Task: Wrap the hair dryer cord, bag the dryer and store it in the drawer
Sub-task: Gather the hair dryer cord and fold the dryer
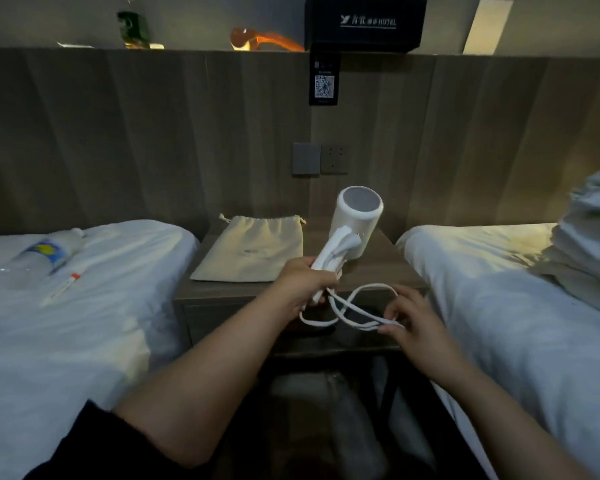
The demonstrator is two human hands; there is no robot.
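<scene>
Left hand (303, 287) gripping hair dryer (355, 225) handle | right hand (413, 318) pinching cord (354, 308) loops | bag (253, 249) flat on nightstand (378, 268)

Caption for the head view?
Left hand grips the hair dryer while right hand loops its cord.

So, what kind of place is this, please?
Most likely a hotel room: a black box printed "HOTEL" sits on the headboard ledge, and two white-sheeted beds flank a small nightstand.
</scene>
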